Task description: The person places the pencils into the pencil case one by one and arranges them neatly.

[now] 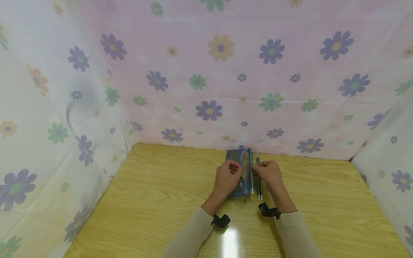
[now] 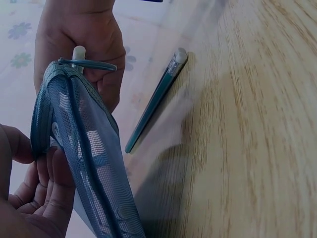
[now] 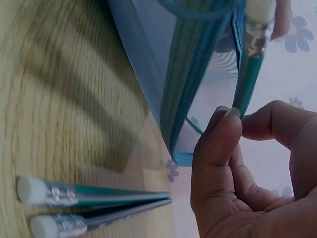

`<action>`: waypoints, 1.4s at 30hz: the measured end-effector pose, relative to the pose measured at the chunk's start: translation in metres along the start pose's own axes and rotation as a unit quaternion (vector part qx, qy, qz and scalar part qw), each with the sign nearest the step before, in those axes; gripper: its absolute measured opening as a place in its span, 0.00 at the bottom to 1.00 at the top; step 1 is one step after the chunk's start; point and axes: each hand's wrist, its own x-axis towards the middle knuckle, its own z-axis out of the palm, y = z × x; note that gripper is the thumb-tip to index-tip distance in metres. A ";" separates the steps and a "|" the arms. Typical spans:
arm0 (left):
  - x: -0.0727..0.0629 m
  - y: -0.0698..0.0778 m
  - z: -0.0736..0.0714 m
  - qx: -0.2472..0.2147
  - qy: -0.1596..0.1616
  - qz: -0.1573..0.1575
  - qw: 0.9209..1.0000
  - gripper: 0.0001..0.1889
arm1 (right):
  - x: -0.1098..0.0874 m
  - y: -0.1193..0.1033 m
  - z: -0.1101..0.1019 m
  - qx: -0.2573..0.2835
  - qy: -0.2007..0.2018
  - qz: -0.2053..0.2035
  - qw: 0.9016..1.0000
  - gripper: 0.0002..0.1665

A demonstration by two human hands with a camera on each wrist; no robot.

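A blue mesh zippered pencil case (image 1: 235,154) lies on the wooden table toward the back, its zip undone. My left hand (image 1: 226,179) pinches the zip edge on its left side, holding the mouth apart. With thumb and fingertips my right hand (image 1: 270,175) pinches a green pencil (image 3: 250,79) with a white eraser, at the case's right edge. That pencil's eraser end points toward me, and it overlaps the opening in the right wrist view. Two more pencils (image 3: 99,195), one green and one dark, lie side by side on the table just right of the case.
The wood-grain table (image 1: 155,190) meets a flowered cloth backdrop (image 1: 180,111) right behind the pencil case. Similar cloth hangs at the left and right sides. Black camera mounts (image 1: 268,210) are on both wrists, close over the table.
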 end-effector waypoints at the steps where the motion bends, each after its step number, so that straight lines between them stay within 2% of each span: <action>1: 0.000 0.000 0.000 0.001 0.000 -0.001 1.000 0.04 | 0.000 0.000 0.001 0.003 0.000 0.002 1.000 0.22; 13: -0.002 0.004 0.000 -0.007 -0.010 -0.012 1.000 0.05 | 0.000 0.001 0.006 0.023 -0.001 0.027 0.999 0.24; 21: -0.003 0.005 0.000 0.000 -0.012 -0.009 1.000 0.04 | 0.000 0.003 0.009 0.043 0.003 0.017 0.999 0.25; 35: -0.004 0.003 0.002 -0.001 -0.017 -0.003 1.000 0.05 | -0.003 0.003 0.014 0.042 0.009 -0.012 0.999 0.19; 39: -0.003 0.003 0.002 -0.003 -0.015 -0.002 1.000 0.05 | -0.004 0.004 0.013 0.024 0.011 -0.018 0.999 0.19; 42: -0.003 0.002 0.002 -0.004 -0.014 -0.002 1.000 0.04 | -0.002 0.007 0.011 -0.009 0.018 -0.027 0.999 0.17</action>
